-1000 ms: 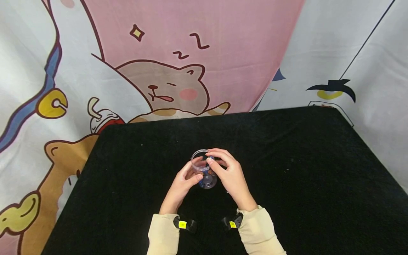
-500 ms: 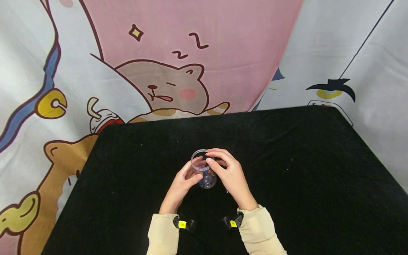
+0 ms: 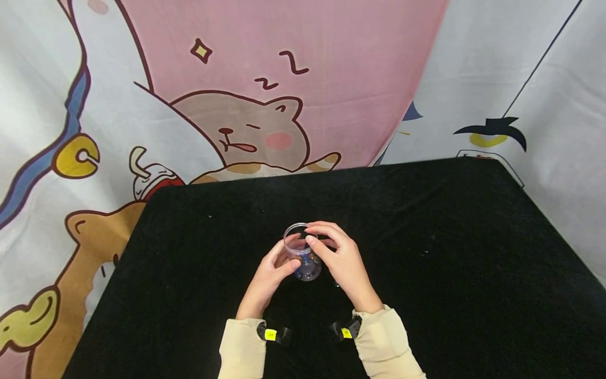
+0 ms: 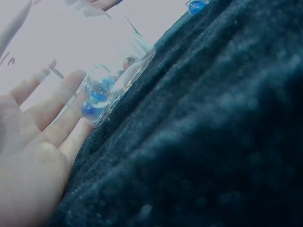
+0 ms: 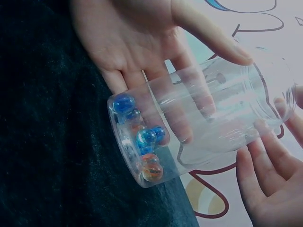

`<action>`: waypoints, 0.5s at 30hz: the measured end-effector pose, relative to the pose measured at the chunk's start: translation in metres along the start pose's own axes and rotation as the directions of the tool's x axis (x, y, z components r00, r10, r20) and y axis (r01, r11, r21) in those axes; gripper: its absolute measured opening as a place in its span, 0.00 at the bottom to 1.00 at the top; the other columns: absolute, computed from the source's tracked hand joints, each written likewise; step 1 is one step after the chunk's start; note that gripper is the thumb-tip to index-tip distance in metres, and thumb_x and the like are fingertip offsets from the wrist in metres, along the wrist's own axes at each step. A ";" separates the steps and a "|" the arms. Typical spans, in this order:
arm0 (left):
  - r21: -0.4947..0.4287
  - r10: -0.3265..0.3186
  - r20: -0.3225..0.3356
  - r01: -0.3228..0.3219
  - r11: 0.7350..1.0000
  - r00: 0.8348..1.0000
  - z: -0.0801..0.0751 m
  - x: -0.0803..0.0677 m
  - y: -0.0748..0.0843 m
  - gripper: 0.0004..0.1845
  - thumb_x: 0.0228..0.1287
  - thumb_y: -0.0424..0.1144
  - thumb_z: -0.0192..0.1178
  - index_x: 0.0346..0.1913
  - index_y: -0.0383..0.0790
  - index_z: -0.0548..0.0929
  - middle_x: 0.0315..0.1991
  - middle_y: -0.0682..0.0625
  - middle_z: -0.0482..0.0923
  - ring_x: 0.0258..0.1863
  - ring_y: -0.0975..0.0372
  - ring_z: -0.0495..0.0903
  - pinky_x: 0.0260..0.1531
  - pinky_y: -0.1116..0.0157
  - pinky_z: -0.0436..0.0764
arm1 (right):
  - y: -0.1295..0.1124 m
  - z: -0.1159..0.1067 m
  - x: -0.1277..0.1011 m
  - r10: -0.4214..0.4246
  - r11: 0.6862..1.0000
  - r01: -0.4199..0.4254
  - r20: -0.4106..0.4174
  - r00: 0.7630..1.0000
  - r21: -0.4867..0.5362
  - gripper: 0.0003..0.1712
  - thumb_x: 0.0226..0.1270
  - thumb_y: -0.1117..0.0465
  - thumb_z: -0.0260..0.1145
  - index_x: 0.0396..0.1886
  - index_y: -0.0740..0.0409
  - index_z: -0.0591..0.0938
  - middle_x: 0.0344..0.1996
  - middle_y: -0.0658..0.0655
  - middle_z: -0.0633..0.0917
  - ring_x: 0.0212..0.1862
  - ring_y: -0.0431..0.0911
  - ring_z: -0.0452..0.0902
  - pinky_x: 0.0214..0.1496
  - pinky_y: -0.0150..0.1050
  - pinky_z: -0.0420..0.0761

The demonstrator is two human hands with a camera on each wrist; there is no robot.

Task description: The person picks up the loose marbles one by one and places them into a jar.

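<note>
A clear plastic jar (image 3: 303, 255) stands tilted on the black cloth with its open mouth up. Several blue and orange marbles (image 5: 142, 142) lie at its bottom. My left hand (image 3: 270, 271) holds the jar's side, with the fingers behind it and the thumb across the front. My right hand (image 3: 343, 258) grips the rim, thumb on the near edge and fingers curled over the far edge. The right wrist view has the left hand (image 5: 128, 42) behind the jar (image 5: 213, 118) and the right fingertips (image 5: 265, 179) at its mouth. In the left wrist view my palm (image 4: 33, 156) is next to the jar's base (image 4: 106, 92).
A black cloth covers the table (image 3: 426, 252). One loose blue marble (image 4: 196, 6) lies on the cloth beyond the jar. A cartoon-printed curtain (image 3: 265, 105) hangs behind the table's far edge and down both sides.
</note>
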State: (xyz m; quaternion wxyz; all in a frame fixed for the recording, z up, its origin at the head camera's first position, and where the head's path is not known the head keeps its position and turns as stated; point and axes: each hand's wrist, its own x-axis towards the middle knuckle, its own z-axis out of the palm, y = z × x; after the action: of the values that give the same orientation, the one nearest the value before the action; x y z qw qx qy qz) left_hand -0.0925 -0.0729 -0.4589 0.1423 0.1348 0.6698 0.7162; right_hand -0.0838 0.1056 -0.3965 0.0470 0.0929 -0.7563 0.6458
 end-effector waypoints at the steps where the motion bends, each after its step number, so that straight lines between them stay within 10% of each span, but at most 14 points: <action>1: 0.001 -0.001 -0.001 0.001 1.000 1.000 0.000 0.000 0.000 0.25 0.63 0.32 0.52 0.63 0.44 0.63 0.59 0.43 0.67 0.57 0.57 0.68 0.56 0.55 0.65 | 0.000 0.000 0.000 -0.002 1.000 0.002 -0.001 1.000 0.000 0.12 0.61 0.59 0.60 0.45 0.55 0.79 0.49 0.53 0.76 0.52 0.41 0.69 0.53 0.52 0.70; 15: 0.010 -0.002 -0.002 0.002 1.000 1.000 0.001 -0.001 0.002 0.25 0.63 0.33 0.52 0.63 0.43 0.63 0.58 0.46 0.68 0.57 0.57 0.68 0.56 0.55 0.65 | 0.019 0.001 0.003 -0.003 1.000 0.003 0.004 1.000 -0.027 0.13 0.61 0.53 0.60 0.45 0.48 0.80 0.48 0.46 0.76 0.53 0.39 0.68 0.52 0.48 0.71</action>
State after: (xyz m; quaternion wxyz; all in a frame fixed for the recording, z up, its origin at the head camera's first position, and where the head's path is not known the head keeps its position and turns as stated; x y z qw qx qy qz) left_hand -0.0912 -0.0727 -0.4573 0.1416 0.1344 0.6738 0.7127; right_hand -0.0900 0.1074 -0.4140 0.0479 0.0948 -0.7648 0.6354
